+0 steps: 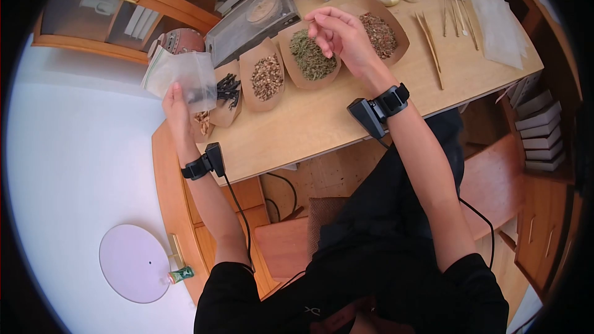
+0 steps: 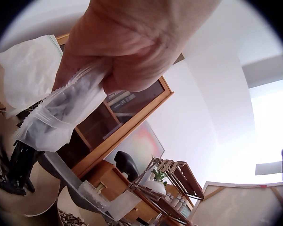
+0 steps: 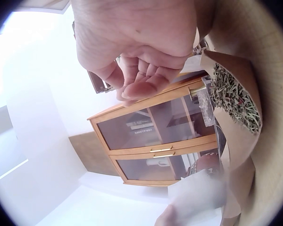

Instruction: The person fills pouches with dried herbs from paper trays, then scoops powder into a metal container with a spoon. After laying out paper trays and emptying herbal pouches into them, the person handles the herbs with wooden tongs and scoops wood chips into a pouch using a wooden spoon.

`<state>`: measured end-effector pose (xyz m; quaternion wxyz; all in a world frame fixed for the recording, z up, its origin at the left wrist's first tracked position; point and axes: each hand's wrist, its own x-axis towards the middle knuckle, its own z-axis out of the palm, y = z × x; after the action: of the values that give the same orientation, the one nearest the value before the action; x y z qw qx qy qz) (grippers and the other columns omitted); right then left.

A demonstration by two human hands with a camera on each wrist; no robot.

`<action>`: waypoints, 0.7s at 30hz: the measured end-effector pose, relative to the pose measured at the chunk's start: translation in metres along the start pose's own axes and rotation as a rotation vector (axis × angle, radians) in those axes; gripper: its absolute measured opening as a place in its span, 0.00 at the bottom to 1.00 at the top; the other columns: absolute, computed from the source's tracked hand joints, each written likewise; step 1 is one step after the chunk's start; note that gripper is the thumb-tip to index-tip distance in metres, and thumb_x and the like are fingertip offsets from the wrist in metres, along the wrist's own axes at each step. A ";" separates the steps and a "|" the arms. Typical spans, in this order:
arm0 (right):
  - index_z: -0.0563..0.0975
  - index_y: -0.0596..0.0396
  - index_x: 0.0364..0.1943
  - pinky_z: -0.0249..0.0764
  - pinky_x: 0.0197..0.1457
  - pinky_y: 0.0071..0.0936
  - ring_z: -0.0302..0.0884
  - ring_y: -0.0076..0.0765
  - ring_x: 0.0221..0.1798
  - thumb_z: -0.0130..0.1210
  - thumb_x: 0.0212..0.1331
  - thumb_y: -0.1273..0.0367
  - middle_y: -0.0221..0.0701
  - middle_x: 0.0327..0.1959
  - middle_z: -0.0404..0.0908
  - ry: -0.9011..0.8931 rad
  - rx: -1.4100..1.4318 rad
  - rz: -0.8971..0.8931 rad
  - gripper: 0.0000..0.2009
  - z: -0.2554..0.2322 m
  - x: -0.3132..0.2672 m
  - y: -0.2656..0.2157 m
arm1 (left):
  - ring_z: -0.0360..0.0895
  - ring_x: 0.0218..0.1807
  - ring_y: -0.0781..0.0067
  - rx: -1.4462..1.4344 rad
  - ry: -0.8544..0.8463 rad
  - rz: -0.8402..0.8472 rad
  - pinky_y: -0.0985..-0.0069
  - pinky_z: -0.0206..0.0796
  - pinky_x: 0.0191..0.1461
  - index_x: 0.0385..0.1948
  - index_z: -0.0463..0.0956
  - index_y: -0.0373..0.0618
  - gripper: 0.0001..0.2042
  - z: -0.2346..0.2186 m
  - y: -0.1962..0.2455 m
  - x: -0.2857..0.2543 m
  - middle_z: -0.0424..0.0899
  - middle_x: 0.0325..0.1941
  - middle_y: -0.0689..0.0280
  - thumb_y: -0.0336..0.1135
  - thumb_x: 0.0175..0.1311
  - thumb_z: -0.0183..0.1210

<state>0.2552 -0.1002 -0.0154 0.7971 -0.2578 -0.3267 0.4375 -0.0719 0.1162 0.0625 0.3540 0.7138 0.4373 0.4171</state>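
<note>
wooden table (image 1: pixel 297 127); left fingers (image 1: pixel 176 91) pinch bag (image 1: pixel 199 77); right fingers (image 1: pixel 336 21) raised, loosely curled, near herbs (image 1: pixel 306 55)

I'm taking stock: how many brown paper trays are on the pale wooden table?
5 brown paper trays lie left to right, holding tan slices, black sticks, beige chips, green sprigs and reddish-brown fragments; the translucent plastic bag could hide more.

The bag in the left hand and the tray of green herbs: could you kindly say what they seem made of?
Bag: probably soft plastic with a hazy finish, being translucent and creased.
Tray: probably matte paper or card, being plain brown with thin, upturned sides.
</note>
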 end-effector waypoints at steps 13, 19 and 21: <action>0.79 0.56 0.42 0.66 0.24 0.15 0.71 0.14 0.23 0.51 0.67 0.64 0.25 0.29 0.79 0.011 -0.016 0.009 0.11 0.001 -0.001 -0.001 | 0.76 0.52 0.72 0.131 -0.071 -0.051 0.74 0.65 0.59 0.55 0.73 0.33 0.19 -0.006 -0.004 0.004 0.81 0.51 0.61 0.41 0.74 0.50; 0.78 0.58 0.45 0.67 0.22 0.13 0.70 0.13 0.23 0.49 0.68 0.66 0.26 0.30 0.80 0.008 0.009 0.011 0.11 0.000 -0.001 -0.001 | 0.77 0.50 0.71 0.015 -0.040 -0.003 0.73 0.68 0.56 0.54 0.74 0.31 0.18 -0.002 0.002 0.015 0.81 0.50 0.60 0.38 0.75 0.48; 0.78 0.58 0.45 0.67 0.22 0.13 0.70 0.13 0.23 0.49 0.68 0.66 0.26 0.30 0.80 0.010 0.009 0.015 0.11 0.000 -0.001 -0.001 | 0.77 0.52 0.69 0.043 -0.005 0.023 0.72 0.68 0.57 0.54 0.73 0.30 0.18 0.001 0.006 0.013 0.80 0.52 0.58 0.38 0.75 0.48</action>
<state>0.2550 -0.1013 -0.0147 0.7966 -0.2586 -0.3188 0.4437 -0.0652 0.1258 0.0708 0.3348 0.7271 0.4374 0.4098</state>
